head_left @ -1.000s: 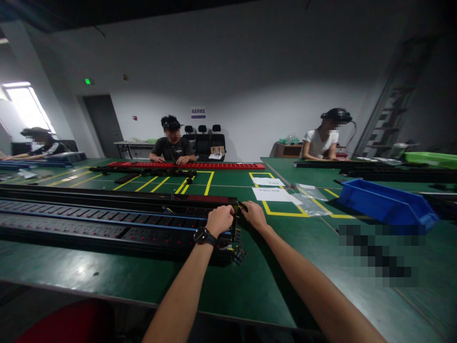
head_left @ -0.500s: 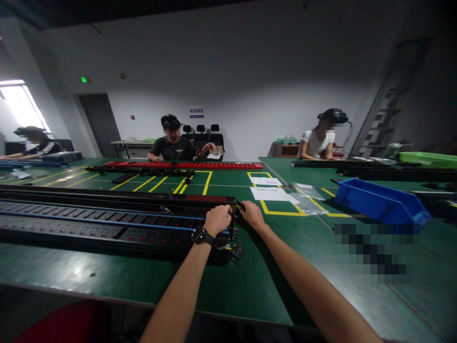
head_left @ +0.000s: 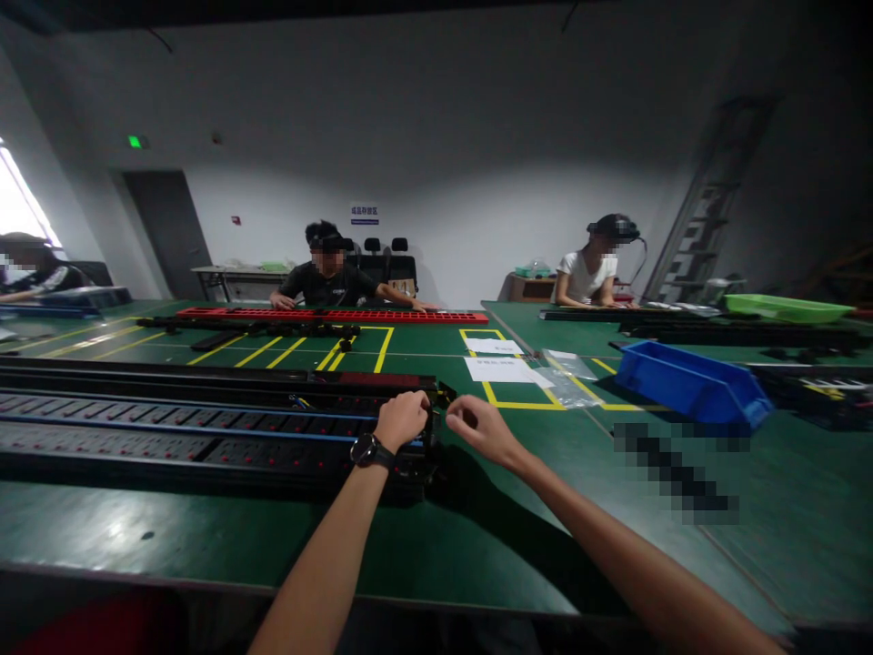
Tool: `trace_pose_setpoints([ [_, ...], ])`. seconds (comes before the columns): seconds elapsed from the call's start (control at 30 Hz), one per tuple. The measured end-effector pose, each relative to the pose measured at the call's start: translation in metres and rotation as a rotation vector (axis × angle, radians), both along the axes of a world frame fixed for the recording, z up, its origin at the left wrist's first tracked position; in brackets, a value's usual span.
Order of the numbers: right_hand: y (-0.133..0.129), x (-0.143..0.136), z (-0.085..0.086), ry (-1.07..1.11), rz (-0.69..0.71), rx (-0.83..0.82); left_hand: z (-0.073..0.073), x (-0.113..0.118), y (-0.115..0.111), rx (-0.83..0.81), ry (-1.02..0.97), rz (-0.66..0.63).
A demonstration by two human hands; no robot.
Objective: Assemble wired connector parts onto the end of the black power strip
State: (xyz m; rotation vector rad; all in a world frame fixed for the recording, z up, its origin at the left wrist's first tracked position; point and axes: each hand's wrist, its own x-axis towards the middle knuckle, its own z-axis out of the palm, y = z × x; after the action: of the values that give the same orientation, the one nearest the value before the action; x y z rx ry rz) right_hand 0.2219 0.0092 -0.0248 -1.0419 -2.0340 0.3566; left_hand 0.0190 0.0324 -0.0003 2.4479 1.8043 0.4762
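The long black strips (head_left: pixel 273 450) lie side by side on the near left of the green worktop (head_left: pixel 491 537), their right ends near the middle of the scene; blue lines run along them, and red dots mark their upper faces; a few coloured wires (head_left: pixel 298 401) stick up between them and the black rail (head_left: pixel 205 376) on their far side.

The left hand (head_left: pixel 404 418), with a dark watch (head_left: pixel 365 448) at its wrist, rests over the right ends of the strips; its fingers are bent down, though I cannot tell whether its grip is closed on a part there; the right hand (head_left: pixel 486 429) is just to the right of those ends, fingers loosely curled; whether its grip holds anything small cannot be told.

Right of the hands and farther off lie white paper sheets (head_left: pixel 508 369) and clear plastic bags (head_left: pixel 569 387); a blue bin (head_left: pixel 688 382) stands beyond them to the right; a red slotted strip (head_left: pixel 327 317) lies at the far side, where a co-worker in a dark shirt (head_left: pixel 337 285) reaches along it; another person in a white top (head_left: pixel 590 277) sits at the far right.
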Motion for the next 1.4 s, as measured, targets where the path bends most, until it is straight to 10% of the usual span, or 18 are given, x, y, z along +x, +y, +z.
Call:
trace_pose_setpoints([
  [0.1, -0.021, 0.002, 0.004, -0.066, 0.310, -0.172, 0.000, 0.000, 0.000, 0.000, 0.001, 0.004],
  [0.37, -0.005, 0.021, 0.007, -0.173, 0.603, -0.406, 0.001, -0.002, 0.003, -0.008, 0.007, 0.000],
  [0.73, 0.028, 0.093, -0.006, -0.462, -0.225, -0.334, 0.003, -0.003, 0.002, -0.023, -0.013, -0.023],
  [1.17, 0.015, 0.081, 0.005, -0.574, -0.342, -0.241, 0.004, -0.001, 0.001, -0.019, -0.005, -0.018],
  [1.27, 0.004, 0.066, 0.015, -0.400, -0.223, -0.208, 0.004, -0.001, 0.001, -0.018, -0.009, -0.013],
  [1.4, -0.017, 0.030, 0.021, -0.170, 0.265, -0.285, 0.005, 0.000, 0.001, -0.022, -0.001, -0.011],
])
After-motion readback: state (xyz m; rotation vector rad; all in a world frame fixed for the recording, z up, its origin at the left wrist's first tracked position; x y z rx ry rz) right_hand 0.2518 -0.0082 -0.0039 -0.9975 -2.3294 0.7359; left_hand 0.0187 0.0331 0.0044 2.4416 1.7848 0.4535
